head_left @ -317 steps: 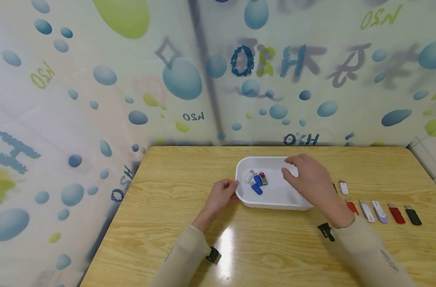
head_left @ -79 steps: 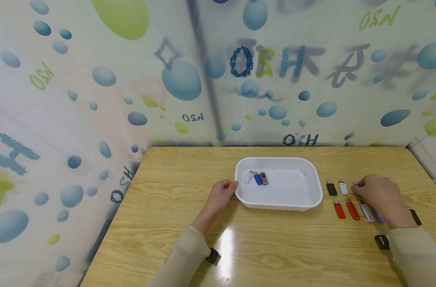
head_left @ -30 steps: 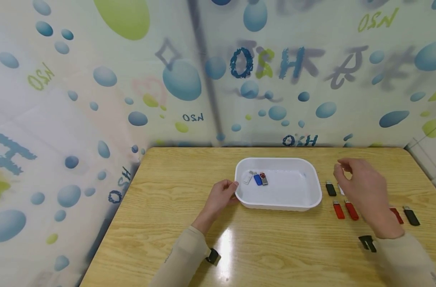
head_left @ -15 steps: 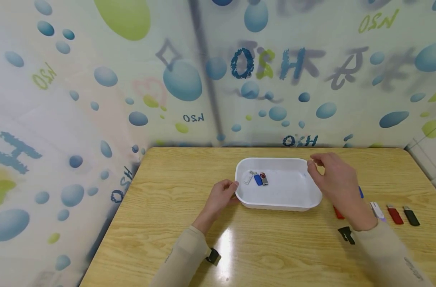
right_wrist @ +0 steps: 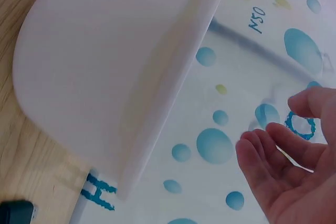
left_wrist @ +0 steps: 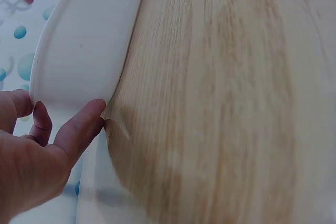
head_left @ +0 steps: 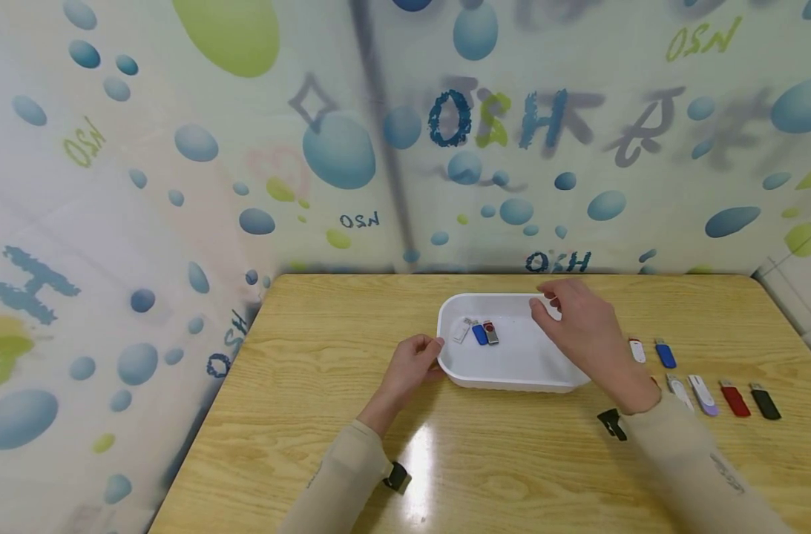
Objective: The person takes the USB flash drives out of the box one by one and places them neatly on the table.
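A white plastic tray stands on the table; inside, near its left end, lie three USB sticks: a clear-white one, a blue one and a red-and-silver one. My left hand grips the tray's left end, and the left wrist view shows the thumb at the rim and fingers at the lower edge. Over the tray's right half hovers my right hand, fingers loosely bent. Between its thumb and fingertips the right wrist view shows nothing held. Part of the tray's right end is hidden by this hand.
Right of the tray, USB sticks lie in two rows: white and blue behind; white, white-and-purple, dark red and black in front. My right arm covers others. A patterned wall rises behind the table.
One blue USB stick has gone from the tray to the back row on the table, set there by my right hand. That hand has since moved left over the tray. My left hand stays put.
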{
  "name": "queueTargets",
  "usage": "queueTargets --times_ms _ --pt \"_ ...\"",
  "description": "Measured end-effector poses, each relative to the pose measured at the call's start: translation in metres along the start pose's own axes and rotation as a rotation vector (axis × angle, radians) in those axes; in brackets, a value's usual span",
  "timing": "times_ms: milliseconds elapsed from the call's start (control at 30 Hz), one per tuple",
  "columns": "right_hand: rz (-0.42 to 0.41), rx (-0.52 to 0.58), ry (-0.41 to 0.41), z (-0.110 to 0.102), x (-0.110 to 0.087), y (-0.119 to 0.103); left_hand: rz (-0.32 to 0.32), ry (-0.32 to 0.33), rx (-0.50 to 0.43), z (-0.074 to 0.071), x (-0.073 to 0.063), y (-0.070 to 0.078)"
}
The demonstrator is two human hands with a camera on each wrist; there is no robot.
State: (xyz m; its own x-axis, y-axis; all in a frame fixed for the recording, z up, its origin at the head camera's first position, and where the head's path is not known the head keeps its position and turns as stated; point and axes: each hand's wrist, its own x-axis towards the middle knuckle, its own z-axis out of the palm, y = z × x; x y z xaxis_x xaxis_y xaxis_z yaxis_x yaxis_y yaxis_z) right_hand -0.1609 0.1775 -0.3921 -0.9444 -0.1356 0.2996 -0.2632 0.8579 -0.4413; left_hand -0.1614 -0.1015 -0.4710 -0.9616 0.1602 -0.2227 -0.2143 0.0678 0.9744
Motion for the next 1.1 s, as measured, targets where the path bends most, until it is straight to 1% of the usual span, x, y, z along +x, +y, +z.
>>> queueTargets --times_ms 100,167,367,500,567,667,733,800,933,1100 --pt "0.029 0.02 -0.093 0.005 0.003 -0.005 0.006 0.001 -0.001 0.0 0.0 -0.001" --pt "0.028 0.021 -0.126 0.009 0.005 -0.008 0.004 0.0 0.002 0.0 0.0 -0.001" --pt "-0.002 -0.005 -0.136 0.022 0.009 -0.015 -0.003 -0.006 0.008 -0.001 0.0 0.0" --pt "0.012 -0.007 -0.153 0.029 0.013 -0.019 0.004 -0.009 -0.004 -0.001 0.001 -0.001" --pt "0.033 -0.012 -0.185 0.032 0.015 -0.021 0.004 -0.008 -0.007 -0.001 0.001 -0.002" --pt "0.076 -0.029 -0.254 0.037 0.018 -0.024 0.006 -0.002 -0.012 0.0 0.001 -0.003" --pt "0.088 -0.048 -0.299 0.039 0.02 -0.025 0.01 0.003 -0.021 0.001 0.001 -0.003" --pt "0.078 -0.071 -0.334 0.04 0.022 -0.027 0.019 0.005 -0.027 0.001 0.0 -0.003" --pt "0.035 -0.116 -0.37 0.041 0.024 -0.029 0.029 0.006 -0.027 0.001 0.001 -0.003" --pt "0.019 -0.132 -0.425 0.038 0.029 -0.028 0.025 0.003 -0.017 0.0 0.001 -0.002"
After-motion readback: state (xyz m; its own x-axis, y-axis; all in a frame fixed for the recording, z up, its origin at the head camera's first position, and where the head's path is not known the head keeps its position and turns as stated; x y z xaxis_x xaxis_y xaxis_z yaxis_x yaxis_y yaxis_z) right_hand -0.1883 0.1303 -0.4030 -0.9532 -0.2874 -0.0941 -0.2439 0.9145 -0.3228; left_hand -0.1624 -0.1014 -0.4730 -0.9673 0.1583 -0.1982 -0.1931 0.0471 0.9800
